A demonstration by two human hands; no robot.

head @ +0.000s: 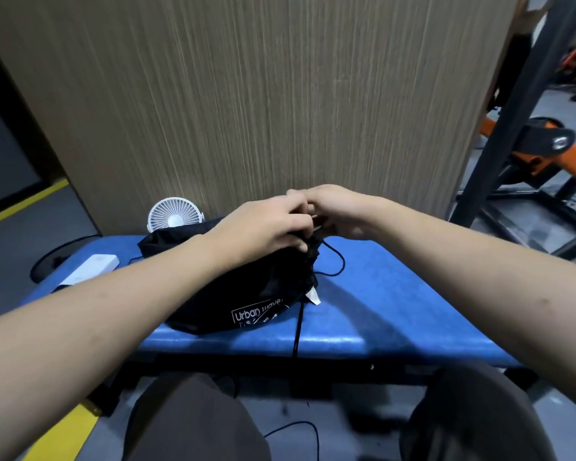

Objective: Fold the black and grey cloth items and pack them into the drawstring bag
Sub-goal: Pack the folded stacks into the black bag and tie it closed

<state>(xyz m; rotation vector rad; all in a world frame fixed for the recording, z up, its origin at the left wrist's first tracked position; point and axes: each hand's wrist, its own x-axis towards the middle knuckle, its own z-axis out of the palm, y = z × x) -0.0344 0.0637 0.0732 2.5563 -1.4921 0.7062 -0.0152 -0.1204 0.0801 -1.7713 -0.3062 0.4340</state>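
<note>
A black drawstring bag of thin, slightly shiny fabric point(243, 287) lies on its side, bulging and full, with its bottom end toward the near edge and its gathered mouth pointing away. White printing near the bottom reads "Urban wave" inside a box outline (smaller print beneath it is too small to read). A small white sewn-in label point(313, 297) sticks out at its right side. A thin black drawstring cord point(336, 265) loops out to the right of the puckered mouth, and another length trails down over the near edge.

Standing behind a blue padded bench point(396, 294), a wood-grain panel point(263, 94); lying below, grey floor point(7, 247) edged with a yellow stripe point(24, 202).
</note>
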